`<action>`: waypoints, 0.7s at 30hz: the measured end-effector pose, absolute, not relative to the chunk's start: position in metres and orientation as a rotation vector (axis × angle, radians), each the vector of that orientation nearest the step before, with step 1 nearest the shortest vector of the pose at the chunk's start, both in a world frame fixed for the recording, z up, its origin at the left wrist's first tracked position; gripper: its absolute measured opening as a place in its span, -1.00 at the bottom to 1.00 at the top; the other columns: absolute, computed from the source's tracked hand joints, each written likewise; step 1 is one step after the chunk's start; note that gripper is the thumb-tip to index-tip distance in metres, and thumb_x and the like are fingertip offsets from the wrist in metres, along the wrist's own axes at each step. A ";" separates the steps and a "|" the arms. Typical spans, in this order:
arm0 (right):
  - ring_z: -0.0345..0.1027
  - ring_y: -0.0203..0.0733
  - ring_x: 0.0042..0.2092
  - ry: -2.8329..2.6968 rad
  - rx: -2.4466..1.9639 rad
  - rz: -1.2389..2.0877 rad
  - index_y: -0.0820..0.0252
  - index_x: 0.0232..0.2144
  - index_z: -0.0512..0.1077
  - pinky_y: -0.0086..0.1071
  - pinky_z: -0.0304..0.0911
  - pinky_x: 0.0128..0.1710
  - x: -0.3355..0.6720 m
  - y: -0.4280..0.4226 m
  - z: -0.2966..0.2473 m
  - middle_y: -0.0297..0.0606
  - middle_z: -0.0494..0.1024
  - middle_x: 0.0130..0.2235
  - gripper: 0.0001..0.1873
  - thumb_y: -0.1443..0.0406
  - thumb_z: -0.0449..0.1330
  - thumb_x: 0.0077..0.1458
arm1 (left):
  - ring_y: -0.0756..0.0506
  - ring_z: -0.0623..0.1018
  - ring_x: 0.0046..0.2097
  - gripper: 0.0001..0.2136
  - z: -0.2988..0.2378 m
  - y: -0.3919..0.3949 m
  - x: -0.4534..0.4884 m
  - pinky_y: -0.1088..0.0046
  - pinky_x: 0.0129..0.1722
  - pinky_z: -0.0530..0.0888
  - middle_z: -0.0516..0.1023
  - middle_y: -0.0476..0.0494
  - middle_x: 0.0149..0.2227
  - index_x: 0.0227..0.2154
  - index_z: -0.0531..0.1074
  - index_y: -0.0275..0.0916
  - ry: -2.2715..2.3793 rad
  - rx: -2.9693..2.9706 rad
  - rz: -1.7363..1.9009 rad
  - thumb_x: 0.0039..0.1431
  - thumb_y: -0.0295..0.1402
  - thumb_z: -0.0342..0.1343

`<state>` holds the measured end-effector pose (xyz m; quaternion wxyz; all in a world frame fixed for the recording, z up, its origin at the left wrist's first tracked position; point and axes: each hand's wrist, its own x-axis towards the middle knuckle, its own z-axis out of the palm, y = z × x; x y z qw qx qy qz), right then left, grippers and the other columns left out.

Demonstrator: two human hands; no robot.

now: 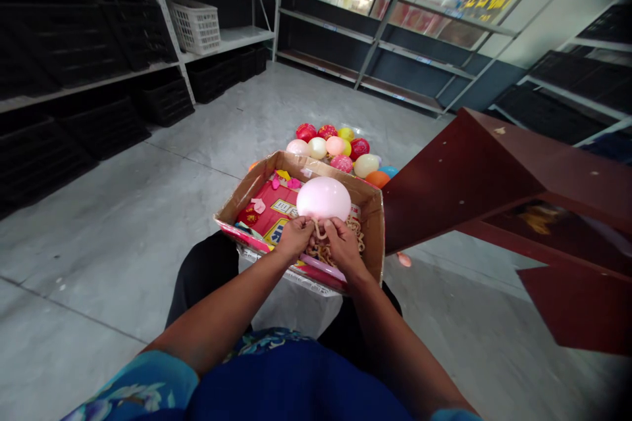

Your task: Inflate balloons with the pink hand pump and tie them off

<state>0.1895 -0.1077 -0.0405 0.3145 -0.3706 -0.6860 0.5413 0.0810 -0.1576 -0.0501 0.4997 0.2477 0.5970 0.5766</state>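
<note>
A pale pink inflated balloon sits over the cardboard box in front of me, its neck towards my hands. My left hand is closed in a pinch at the neck, gripping a beige cord. From the other side my right hand pinches the same cord, which bends in a small loop between the fingers. Whether the fingers also grip the balloon's neck is hidden. Below the hands lies a heap of curly beige cords. Flat pink balloons rest on the box's red printed bottom, left of the hands.
Several inflated balloons cluster on the grey floor behind the box. A dark red wooden piece of furniture stands close on the right. Shelves with black crates and a white basket line the left; metal racks stand behind.
</note>
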 end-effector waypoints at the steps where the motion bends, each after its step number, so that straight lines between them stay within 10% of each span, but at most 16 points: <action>1: 0.30 -0.24 -0.45 -1.775 -0.986 1.443 0.11 -0.39 0.38 -0.38 0.24 -0.42 0.189 -0.108 -0.041 -0.37 0.44 -0.48 -0.78 0.12 0.06 0.10 | 0.09 0.22 -0.70 -0.83 -0.050 -0.157 0.081 0.59 -0.68 0.16 0.26 0.11 -0.72 -0.52 0.28 -0.24 1.434 0.590 1.397 0.15 -0.32 -0.03; 14: 0.40 -0.18 -0.24 -1.850 -0.967 1.211 0.15 -0.39 0.53 -0.29 0.28 -0.17 0.188 -0.101 -0.047 -0.25 0.54 -0.31 -0.84 0.23 0.23 -0.07 | 0.08 0.23 -0.71 -0.77 -0.051 -0.159 0.080 0.60 -0.70 0.17 0.25 0.10 -0.73 -0.48 0.34 -0.27 1.571 0.707 1.341 0.18 -0.24 -0.04; 21: 0.38 -0.23 -0.43 -1.564 -1.181 1.433 0.18 -0.44 0.49 -0.36 0.30 -0.43 0.179 -0.109 -0.048 -0.29 0.55 -0.44 -0.77 0.16 0.27 -0.17 | 0.08 0.28 -0.68 -0.80 -0.056 -0.158 0.084 0.59 -0.67 0.24 0.32 0.09 -0.66 -0.39 0.38 -0.27 1.666 0.675 1.325 0.20 -0.30 -0.08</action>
